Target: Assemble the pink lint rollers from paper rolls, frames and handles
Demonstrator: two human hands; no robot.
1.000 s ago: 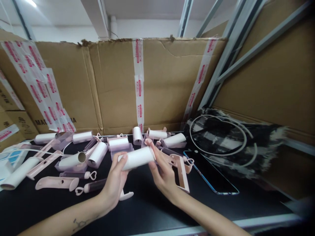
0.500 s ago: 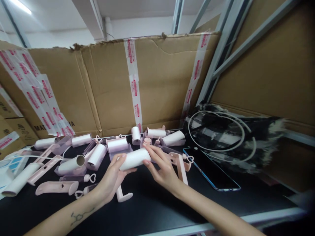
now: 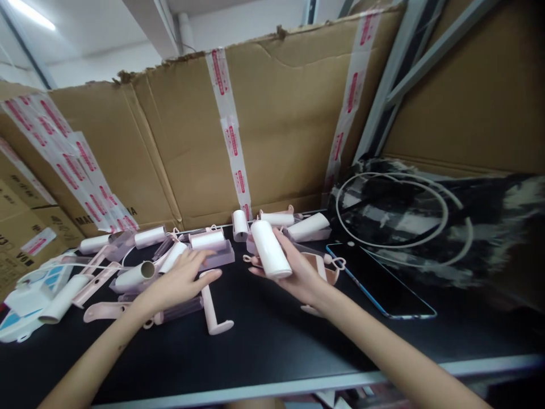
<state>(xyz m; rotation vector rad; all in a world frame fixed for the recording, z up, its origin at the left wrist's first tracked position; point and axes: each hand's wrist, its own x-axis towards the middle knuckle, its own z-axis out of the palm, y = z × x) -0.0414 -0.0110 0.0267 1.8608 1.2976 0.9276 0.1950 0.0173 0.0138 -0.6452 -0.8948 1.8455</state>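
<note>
My right hand [image 3: 305, 277] is wrapped round a white lint roller roll [image 3: 269, 249], which stands tilted above the black tabletop. My left hand [image 3: 181, 279] holds nothing, its fingers apart and reaching over the lint roller parts on the left. Just below those fingers lies a pale pink roller handle [image 3: 212, 309] with a curved end. Beyond them a translucent lilac cover [image 3: 220, 257] has a white roll in it. Under and behind my right hand, more pink parts are partly hidden, with a heart-shaped loop [image 3: 338, 262] poking out.
Several more white rolls [image 3: 135, 275], covers and pink handles lie along the back and left. A phone [image 3: 383, 281] rests on the right, near a black-and-white bundle with a looped white cable [image 3: 445, 216]. Tall cardboard [image 3: 191, 142] stands behind; a metal edge [image 3: 255, 392] runs along the front.
My left hand has let go of the white roll and moved left over the parts. The roll now stays in my right hand alone, turned more upright. The view has shifted slightly.
</note>
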